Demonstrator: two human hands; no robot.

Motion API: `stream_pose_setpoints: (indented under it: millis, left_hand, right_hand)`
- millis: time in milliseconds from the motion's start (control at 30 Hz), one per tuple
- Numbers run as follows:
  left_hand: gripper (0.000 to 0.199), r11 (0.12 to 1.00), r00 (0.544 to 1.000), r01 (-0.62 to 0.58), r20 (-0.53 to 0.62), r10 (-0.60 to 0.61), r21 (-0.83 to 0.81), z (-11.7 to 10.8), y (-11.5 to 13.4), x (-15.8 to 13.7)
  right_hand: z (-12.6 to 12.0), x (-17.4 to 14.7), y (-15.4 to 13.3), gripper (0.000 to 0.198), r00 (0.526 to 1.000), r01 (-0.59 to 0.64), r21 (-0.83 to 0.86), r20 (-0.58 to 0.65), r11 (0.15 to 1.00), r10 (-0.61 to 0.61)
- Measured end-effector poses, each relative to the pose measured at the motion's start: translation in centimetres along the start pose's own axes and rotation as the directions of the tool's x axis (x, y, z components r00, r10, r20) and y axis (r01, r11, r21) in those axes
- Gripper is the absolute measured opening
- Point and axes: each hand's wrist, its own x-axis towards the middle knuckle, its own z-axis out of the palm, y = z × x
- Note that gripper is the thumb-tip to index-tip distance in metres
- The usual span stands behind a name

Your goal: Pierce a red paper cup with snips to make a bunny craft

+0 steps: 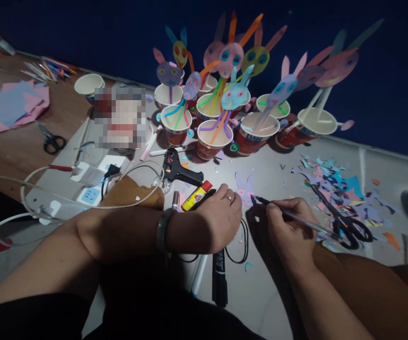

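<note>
Upper left of the frame: one stack of pink and blue paper sheets (pixel 11 106) lies on the brown table surface (pixel 20 151). Right of it lies one pair of black scissors (pixel 51 140), blades closed. One empty paper cup (pixel 89 85) stands apart, above the scissors. Two white power strips (pixel 96 182) sit at centre left, with white cables looping round them.

Upper centre: about ten paper cups (pixel 211 139) stand clustered together, each carrying a paper rabbit head (pixel 234 94) on a stem of straws. The exact count is not clear, as the cups overlap.

Centre: one black glue gun (pixel 179 171) lies below the cups. One yellow and red glue stick (pixel 197 195) lies just beside the left hand (pixel 218 222). That hand rests palm down, fingers curled loosely, fingertips pressing one paper rabbit cutout (pixel 244 189) onto the grey surface. The cutout is pale purple, has two upright ears and shows pink marks on its face. It lies flat at centre frame, between both hands. One black marker (pixel 220 278) lies below the left hand.

Right of centre: the right hand (pixel 291 226) has its fingers closed round one pen (pixel 289 215), tip at the cutout's right edge.

Right: a second pair of black scissors (pixel 345 222) lies on a pile of coloured paper scraps (pixel 335 182).
</note>
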Motion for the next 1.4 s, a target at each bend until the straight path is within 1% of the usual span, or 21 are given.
stream_pose_setpoints:
  millis: [200,367,600,733,767,900,933,1133,1300,1400]
  left_hand:
    - [0.05,1.0,1.0,-0.004,0.022,0.004,-0.008,-0.29,-0.06,-0.08]
    - [0.049,1.0,1.0,-0.001,0.012,0.001,-0.005,-0.24,-0.04,-0.05]
    - [0.051,1.0,1.0,0.001,0.009,-0.001,-0.015,-0.07,0.01,0.0]
    - [0.05,1.0,1.0,0.0,0.002,0.0,-0.008,0.04,0.04,0.01]
    - [0.05,1.0,1.0,0.002,0.003,-0.002,-0.003,0.06,0.06,0.01]
    - [0.051,1.0,1.0,0.012,-0.009,-0.012,0.003,0.13,0.11,0.03]
    - [0.051,1.0,1.0,0.011,-0.013,-0.011,0.0,0.17,0.12,0.05]
    - [0.052,1.0,1.0,0.003,-0.027,-0.004,-0.007,0.44,0.1,0.12]
    - [0.052,1.0,1.0,0.008,-0.009,-0.008,-0.013,0.24,0.1,0.08]
    - [0.052,1.0,1.0,0.008,-0.019,-0.008,-0.013,0.18,0.1,0.05]
  right_hand:
    - [0.13,-0.03,0.13,0.008,0.999,-0.033,0.037,0.003,0.999,0.033]
    - [0.05,-0.06,0.16,0.008,0.999,-0.018,0.043,-0.041,0.999,0.02]
    - [0.09,-0.05,0.19,0.007,1.0,-0.014,0.026,-0.024,1.0,0.015]
    - [0.14,-0.2,0.42,0.008,0.999,-0.008,0.054,-0.047,0.998,0.01]
    - [0.17,-0.25,0.44,0.009,0.999,-0.002,0.065,-0.034,0.998,0.004]
    - [0.34,-0.45,0.17,0.014,0.994,0.047,0.089,0.092,0.995,-0.055]
    - [0.38,-0.47,0.05,0.015,0.992,0.056,0.084,0.107,0.995,-0.065]
    - [0.51,-0.4,-0.27,0.015,0.995,0.045,0.044,0.089,0.998,-0.048]
    - [0.54,-0.33,-0.31,0.015,0.994,0.055,0.044,0.091,0.998,-0.059]
    - [0.53,-0.31,-0.39,0.015,0.993,0.05,0.058,0.102,0.997,-0.056]
